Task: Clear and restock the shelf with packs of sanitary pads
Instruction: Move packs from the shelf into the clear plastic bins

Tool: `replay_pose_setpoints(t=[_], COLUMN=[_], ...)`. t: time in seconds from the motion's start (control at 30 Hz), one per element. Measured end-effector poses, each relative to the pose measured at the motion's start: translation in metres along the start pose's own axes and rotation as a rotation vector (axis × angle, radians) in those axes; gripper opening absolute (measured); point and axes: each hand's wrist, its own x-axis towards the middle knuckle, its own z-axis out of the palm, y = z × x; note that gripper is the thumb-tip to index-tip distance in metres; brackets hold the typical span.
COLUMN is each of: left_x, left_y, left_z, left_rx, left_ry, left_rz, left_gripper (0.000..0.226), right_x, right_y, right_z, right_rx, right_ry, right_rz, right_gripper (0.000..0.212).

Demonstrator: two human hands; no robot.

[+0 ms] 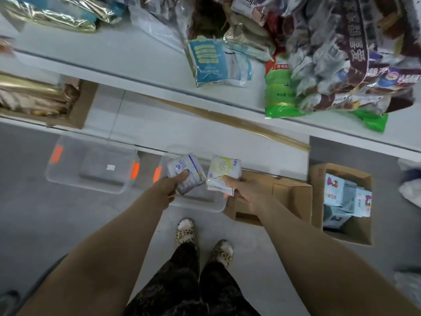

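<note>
Gripping at frame centre, my left hand (169,187) holds a white-purple plastic pad pack (185,173); my right hand (245,190) pinches a white-yellow plastic pad pack (222,173).

Light is soft, even and cool, with no single source in view. The white shelf (102,49) reads bright, close to washed out, while the floor (34,201) below it is a duller grey. Shadows are faint and soft-edged. Glare streaks the foil bags (52,14) at top left and the clear wrappers (341,53) at top right. The whole frame is soft (smeared rather than merely out of focus), worst in the upper corners. Print on the purple pack (185,173) and yellow pack (222,172) cannot be read. The wide lens bends the shelf edges and stretches the left arm (102,247) and right arm (319,247) toward the bottom corners.
</note>
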Motion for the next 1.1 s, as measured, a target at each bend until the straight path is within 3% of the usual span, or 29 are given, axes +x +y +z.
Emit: replay_pose_setpoints(t=[0.37,0.47,0.57,0.7,0.93,1.0,1.1], left_x=[0.005,0.012,0.007,0.000,0.064,0.080,0.112], left_y=[-0.001,-0.003,0.007,0.019,0.049,0.056,0.057], left_z=[-0.036,-0.055,-0.071,-0.102,-0.208,-0.239,-0.280], left_rx=[-0.084,-0.100,-0.144,-0.220,-0.199,-0.148,-0.131], left_ry=[0.059,0.062,0.105,0.198,0.187,0.203,0.278], left_rz=[0.067,0.067,0.134,0.192,0.124,0.122,0.107], left_gripper=[0.039,0.063,0.043,0.035,0.090,0.069,0.067], right_x=[0.007,0.007,0.004,0.008,0.048,0.066,0.088], right_y=[-0.003,-0.009,-0.017,-0.027,-0.042,-0.044,-0.040], right_z=[0.030,0.043,0.061,0.102,0.206,0.242,0.292], right_rx=[-0.057,-0.112,-0.165,-0.178,-0.125,-0.131,-0.095], right_ry=[-0.021,-0.056,-0.065,-0.054,-0.018,-0.018,-0.016], right_rz=[-0.012,-0.033,-0.049,-0.037,-0.042,-0.029,0.024], right_gripper=[0.046,0.046,0.043,0.039,0.035,0.037,0.039])
